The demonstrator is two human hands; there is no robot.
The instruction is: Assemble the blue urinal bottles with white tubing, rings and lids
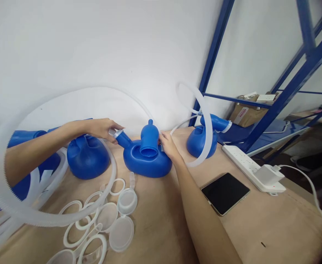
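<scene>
A blue plastic bottle lies on the brown tabletop, its neck pointing up and left. My left hand closes its fingers round the clear-white fitting at the mouth of that neck. A blue cup-shaped piece with a narrow tip rests over the bottle's recess, wide opening downward. My right hand is at the right side of the cup-shaped piece, behind the bottle; its fingertips are partly hidden, and its grip is unclear. A translucent corrugated hose loops on the left and arches behind the bottle.
Clear lids and white rings lie in front on the left. Other blue bottles stand left and right. A black tablet and white power strip lie right, beside a blue metal frame.
</scene>
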